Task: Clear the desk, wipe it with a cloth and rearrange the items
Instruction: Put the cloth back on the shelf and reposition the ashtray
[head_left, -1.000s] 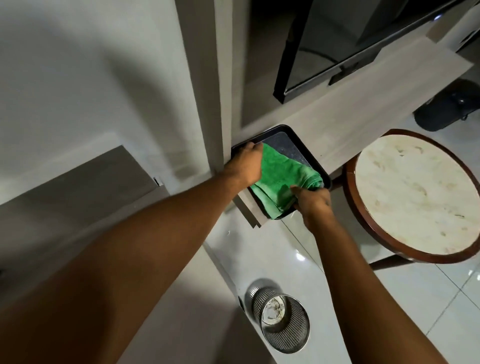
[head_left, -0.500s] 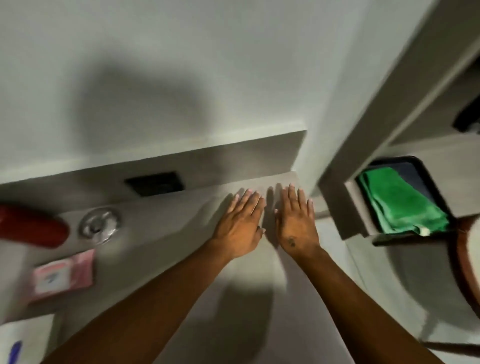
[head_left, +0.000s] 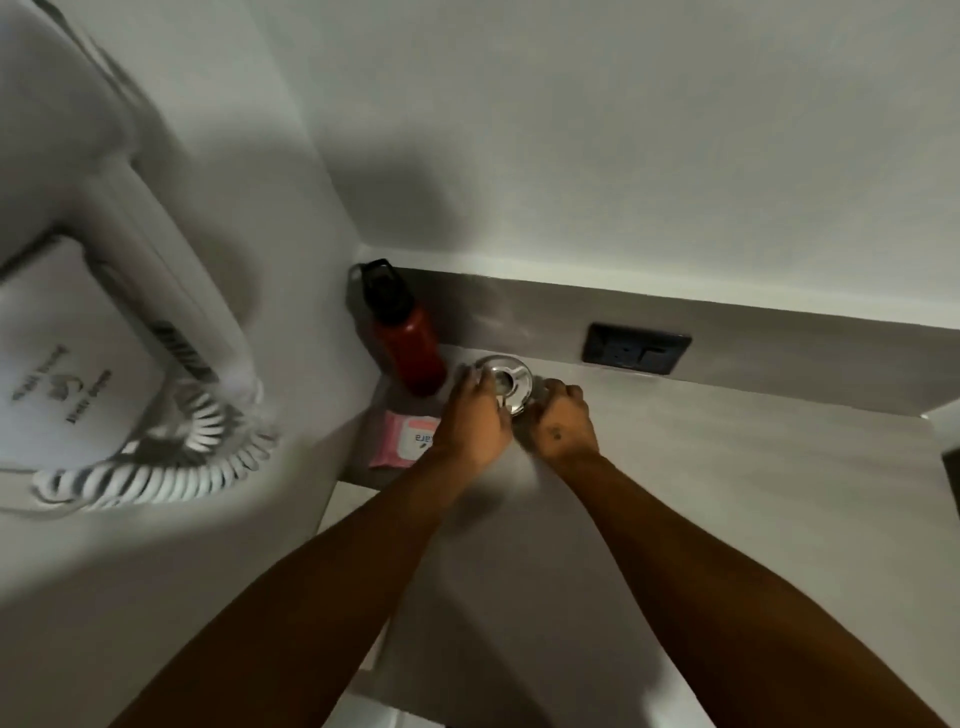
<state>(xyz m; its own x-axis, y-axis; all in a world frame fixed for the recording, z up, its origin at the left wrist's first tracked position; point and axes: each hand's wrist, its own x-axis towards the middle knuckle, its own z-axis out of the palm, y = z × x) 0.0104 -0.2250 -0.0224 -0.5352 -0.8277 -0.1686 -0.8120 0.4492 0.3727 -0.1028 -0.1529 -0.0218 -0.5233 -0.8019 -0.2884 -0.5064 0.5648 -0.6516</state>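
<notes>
A round shiny metal dish (head_left: 506, 378) sits near the back of the grey desk (head_left: 727, 467). My left hand (head_left: 475, 418) is curled against its left rim and my right hand (head_left: 563, 418) against its right rim, both gripping it. Left of the dish, a red bottle with a black cap (head_left: 402, 332) stands in the corner. A pink wipes packet (head_left: 402, 440) lies flat in front of the bottle, partly under my left hand. The green cloth is out of view.
A black wall socket (head_left: 636, 347) is set in the backsplash to the right of the dish. On the left wall hangs a white hair dryer (head_left: 156, 291) with a coiled cord (head_left: 156, 473). A partition edge shows at far right (head_left: 948, 467).
My hands left the green cloth on the black tray, passed flat over the desk, and now close around the metal dish. The view swung left to the desk corner.
</notes>
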